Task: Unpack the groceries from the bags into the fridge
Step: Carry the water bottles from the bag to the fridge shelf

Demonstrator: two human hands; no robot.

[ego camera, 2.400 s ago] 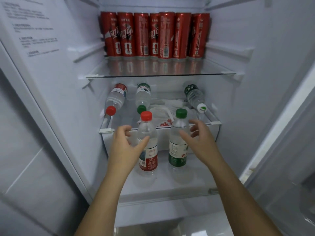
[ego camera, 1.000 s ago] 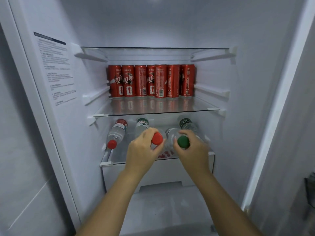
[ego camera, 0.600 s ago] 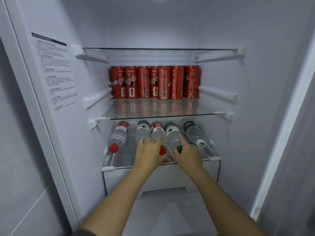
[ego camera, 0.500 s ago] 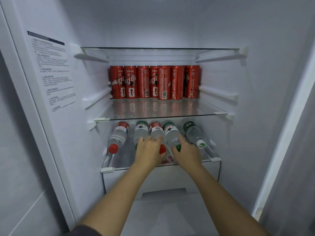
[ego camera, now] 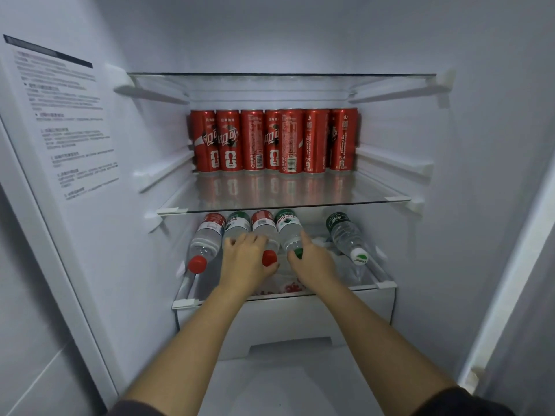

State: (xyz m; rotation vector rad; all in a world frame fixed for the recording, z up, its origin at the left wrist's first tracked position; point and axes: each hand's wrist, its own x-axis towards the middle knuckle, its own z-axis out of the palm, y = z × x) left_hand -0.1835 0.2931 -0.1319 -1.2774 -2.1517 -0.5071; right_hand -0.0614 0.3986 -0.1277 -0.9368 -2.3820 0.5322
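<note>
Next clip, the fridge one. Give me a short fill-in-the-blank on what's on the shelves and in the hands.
1. A row of ___ red cans stands on the glass shelf.
2. The left hand grips the middle water bottle, which has a ___ cap.
3. The right hand grips the fourth bottle from the left, which has a ___ cap.
4. The rightmost bottle has a ___ cap.
Missing words: seven; red; green; white.

Red cans (ego camera: 274,141) with white lettering; clear bottles with red caps (ego camera: 197,263), green cap (ego camera: 298,253), white cap (ego camera: 359,255); white fridge walls (ego camera: 480,145).
</note>
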